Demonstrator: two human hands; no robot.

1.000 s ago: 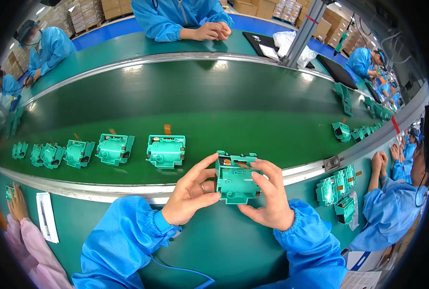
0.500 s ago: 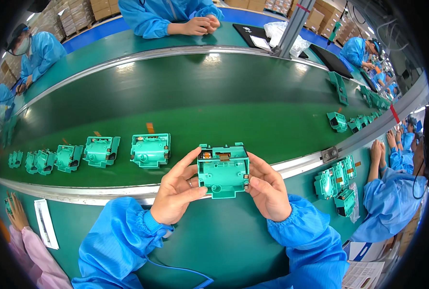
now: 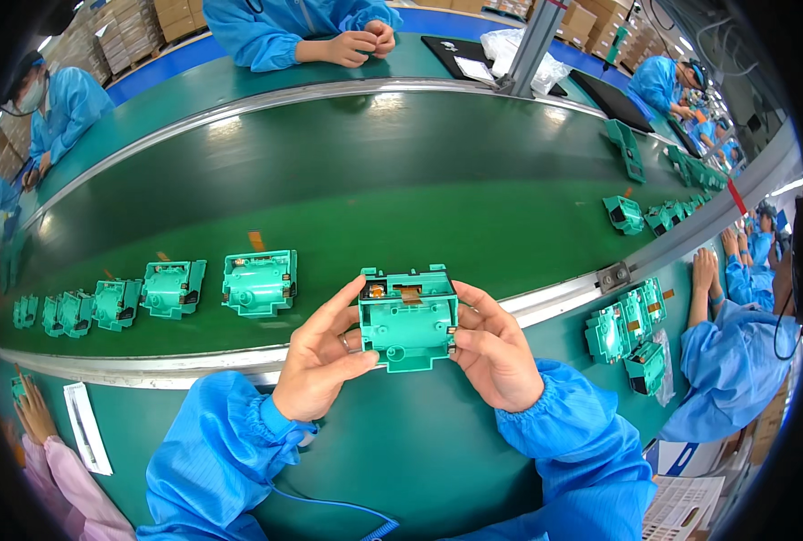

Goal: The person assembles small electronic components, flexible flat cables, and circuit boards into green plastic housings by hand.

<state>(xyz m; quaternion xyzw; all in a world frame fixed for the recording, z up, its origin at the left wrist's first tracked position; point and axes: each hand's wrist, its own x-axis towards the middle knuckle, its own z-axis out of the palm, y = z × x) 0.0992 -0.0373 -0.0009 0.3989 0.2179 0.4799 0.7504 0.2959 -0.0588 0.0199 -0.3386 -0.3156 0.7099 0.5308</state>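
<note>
Between both hands I hold a green plastic housing point(image 3: 408, 326) over the near rail of the conveyor. It has a black strip and small coppery and orange parts along its top edge. My left hand point(image 3: 322, 347) grips its left side, thumb at the lower corner and fingers behind. My right hand point(image 3: 496, 347) grips the right side the same way, thumb near the lower right corner. The fingertips behind the housing are hidden. On the belt to the left, the nearest of several similar green housings point(image 3: 260, 283) has an orange flex strip sticking up.
More housings stand on the table point(image 3: 607, 334) at right, beside a co-worker's blue sleeve point(image 3: 726, 361). A metal post point(image 3: 532, 50) and rail point(image 3: 546, 311) border the belt point(image 3: 374, 216). A white sheet point(image 3: 87, 428) lies at left near a co-worker's hand point(image 3: 34, 410). A blue coiled cord point(image 3: 365, 523) hangs below.
The housings on the belt sit further left in the picture, and the whole view has shifted a little. My hands still hold the same housing, slightly further left.
</note>
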